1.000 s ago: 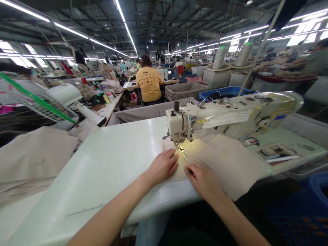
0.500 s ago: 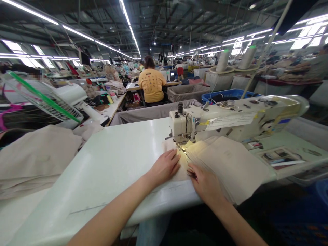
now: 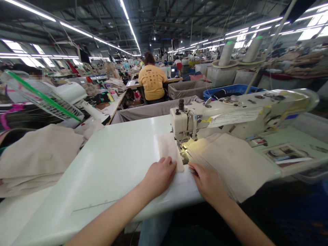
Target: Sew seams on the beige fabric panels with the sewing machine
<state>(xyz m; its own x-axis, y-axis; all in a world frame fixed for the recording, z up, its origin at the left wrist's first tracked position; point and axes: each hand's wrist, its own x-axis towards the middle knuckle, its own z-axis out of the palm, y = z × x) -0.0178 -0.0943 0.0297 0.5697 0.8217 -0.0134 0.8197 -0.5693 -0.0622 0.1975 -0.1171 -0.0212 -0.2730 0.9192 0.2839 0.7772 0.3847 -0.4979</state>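
Observation:
A small beige fabric piece [image 3: 170,150] lies left of the needle area of the white sewing machine [image 3: 180,124]. My left hand [image 3: 161,176] rests on its near edge with the fingers curled together on the cloth. Just right of the bare metal needle plate [image 3: 184,157], my right hand [image 3: 208,181] is closed around a small dark tool, mostly hidden by the fingers. Beside that hand, a stack of beige fabric panels [image 3: 230,160] spreads to the right, its near corner hanging over the table edge.
The pale green table [image 3: 115,164] extends left to a beige fabric pile [image 3: 38,153]. A white fan with a green rim [image 3: 43,97] stands at the left. Ahead sits a person in a yellow shirt [image 3: 152,82]. A parts tray [image 3: 284,155] lies at the right.
The small fabric piece has moved left, out from beside the needle, uncovering the metal plate. My left hand has drawn back slightly toward me, and the view has shifted a little.

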